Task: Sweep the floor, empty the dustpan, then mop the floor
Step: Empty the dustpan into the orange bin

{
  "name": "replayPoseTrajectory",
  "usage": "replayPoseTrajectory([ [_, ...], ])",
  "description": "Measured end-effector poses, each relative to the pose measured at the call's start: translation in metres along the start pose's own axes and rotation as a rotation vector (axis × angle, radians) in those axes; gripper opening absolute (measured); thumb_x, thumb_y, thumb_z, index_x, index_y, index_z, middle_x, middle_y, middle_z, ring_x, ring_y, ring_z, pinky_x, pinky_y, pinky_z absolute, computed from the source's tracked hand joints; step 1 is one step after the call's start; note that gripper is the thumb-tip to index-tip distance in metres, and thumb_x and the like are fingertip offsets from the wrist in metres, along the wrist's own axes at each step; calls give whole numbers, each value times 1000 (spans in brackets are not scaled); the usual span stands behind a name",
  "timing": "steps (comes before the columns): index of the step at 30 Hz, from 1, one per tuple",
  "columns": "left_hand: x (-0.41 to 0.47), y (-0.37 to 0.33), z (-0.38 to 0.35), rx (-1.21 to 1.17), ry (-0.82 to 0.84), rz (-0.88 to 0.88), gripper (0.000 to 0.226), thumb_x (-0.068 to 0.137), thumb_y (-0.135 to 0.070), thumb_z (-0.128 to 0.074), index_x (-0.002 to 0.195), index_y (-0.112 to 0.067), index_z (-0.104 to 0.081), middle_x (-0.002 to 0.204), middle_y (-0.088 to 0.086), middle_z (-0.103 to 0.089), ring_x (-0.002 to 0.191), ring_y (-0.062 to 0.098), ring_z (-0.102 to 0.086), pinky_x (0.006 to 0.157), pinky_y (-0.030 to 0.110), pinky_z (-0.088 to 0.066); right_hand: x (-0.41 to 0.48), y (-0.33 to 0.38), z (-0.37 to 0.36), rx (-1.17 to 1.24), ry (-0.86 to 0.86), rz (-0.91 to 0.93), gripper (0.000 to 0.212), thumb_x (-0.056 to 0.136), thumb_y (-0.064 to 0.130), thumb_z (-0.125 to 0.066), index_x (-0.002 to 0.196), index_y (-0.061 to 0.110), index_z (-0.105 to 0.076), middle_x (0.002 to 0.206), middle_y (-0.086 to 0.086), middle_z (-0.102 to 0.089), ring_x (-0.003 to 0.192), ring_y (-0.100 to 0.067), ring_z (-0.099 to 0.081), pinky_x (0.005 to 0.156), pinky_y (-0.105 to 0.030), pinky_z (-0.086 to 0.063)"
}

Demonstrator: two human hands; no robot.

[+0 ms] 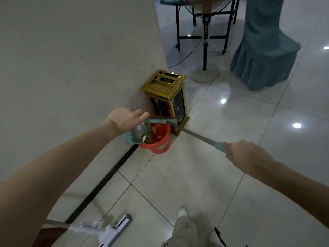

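Lowest on the left, the mop [110, 229] lies with its white head on the floor [195, 184] close to the foot of the wall [71, 68]; neither hand touches it, and its shaft runs off under the left forearm.

Further in, the left hand [127, 120] reaches forward along the wall; its fingers are hooked over the top edge of the dustpan [137, 135] and hold it there, the thumb being hidden.

The dustpan hangs tilted over the left rim of the red bucket [160, 145], which stands on the floor just in front of the gold bin [167, 97]; a pale and dark clump of sweepings sits at the pan's low edge, right at the bucket's mouth, and yellowish scraps already lie inside the bucket.

From the pan the handle [195, 135] runs down and to the right, towards the person; that is the long axis of the whole tool.

At its near end the right hand [247, 154] is closed round the teal grip, well apart from the pan.

So the left hand is the nearer one and governs the tilt, while the right hand steers from the far end of the lever; the bucket lies below and just right of the pan's low edge.

In my judgement the emptying step is under way; what remains calls for a steeper tip by the left hand with the low edge kept inside the rim, lest the clump drop between bucket and wall.
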State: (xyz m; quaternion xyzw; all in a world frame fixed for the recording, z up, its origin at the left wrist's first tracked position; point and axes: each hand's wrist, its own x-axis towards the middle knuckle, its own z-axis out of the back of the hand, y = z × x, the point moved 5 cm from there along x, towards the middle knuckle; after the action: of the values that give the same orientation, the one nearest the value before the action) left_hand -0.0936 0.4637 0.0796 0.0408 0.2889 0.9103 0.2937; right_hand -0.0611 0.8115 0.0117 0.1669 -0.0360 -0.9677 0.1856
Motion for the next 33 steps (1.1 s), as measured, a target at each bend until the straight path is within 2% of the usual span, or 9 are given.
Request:
replayPoseTrajectory([
  [3,6,-4,2,31,131,32,46,89,-8,-51,117,-19,-16,103,8,-55,71,32,-63,47,34,-39,4,9,0,-31,-15,-5,33,98,33,-45,129,23,-51,83,0,-49,71,-21,-53,59,-27,-42],
  [6,8,0,2,44,168,63,47,91,-10,-50,119,-20,-13,109,7,-53,77,31,-64,50,36,-42,8,20,-6,-52,-3,-8,36,98,28,-45,133,23,-48,81,-2,-48,70,-23,-51,57,-27,-40],
  [10,8,2,2,23,176,42,47,89,-6,-47,119,-18,-14,109,9,-54,77,34,-64,52,38,-47,8,26,-14,-155,-21,8,37,97,19,-46,133,24,-47,71,-1,-43,66,-26,-51,46,-27,-32],
  [14,11,-1,3,33,170,45,50,88,-8,-49,121,-20,-15,110,6,-54,78,32,-65,50,35,-40,5,27,-21,-197,-5,-6,33,98,18,-45,130,22,-51,73,-2,-45,67,-27,-52,47,-29,-33],
  [18,9,0,0,48,170,49,50,88,-6,-48,123,-20,-16,109,6,-54,76,31,-64,49,35,-41,-2,17,-19,-192,-9,-37,27,98,18,-45,124,22,-52,73,1,-44,72,-24,-59,52,-29,-39],
  [24,13,-4,1,77,184,47,53,87,-4,-52,127,-18,-20,107,6,-53,74,30,-64,51,36,-48,-8,-2,-9,-37,-12,-41,33,98,37,-47,126,20,-53,70,8,-43,57,-9,-49,50,-21,-37],
  [27,17,-7,4,89,170,47,52,87,-4,-53,122,-19,-18,104,6,-53,72,29,-64,48,35,-43,-5,7,-5,-42,-21,-1,34,98,35,-46,129,23,-51,70,6,-42,60,-13,-50,48,-22,-36],
  [30,20,-6,4,72,163,54,50,88,-8,-55,126,-18,-25,103,6,-53,69,29,-63,46,34,-40,3,24,-10,-80,-25,9,31,98,27,-45,129,24,-52,68,4,-40,55,-16,-44,43,-25,-31],
  [33,19,-3,0,67,157,64,53,86,-11,-60,126,-18,-27,101,5,-54,64,29,-62,43,35,-44,9,47,-21,-97,2,30,35,97,18,-44,131,24,-51,66,2,-37,63,-26,-49,53,-31,-39],
])
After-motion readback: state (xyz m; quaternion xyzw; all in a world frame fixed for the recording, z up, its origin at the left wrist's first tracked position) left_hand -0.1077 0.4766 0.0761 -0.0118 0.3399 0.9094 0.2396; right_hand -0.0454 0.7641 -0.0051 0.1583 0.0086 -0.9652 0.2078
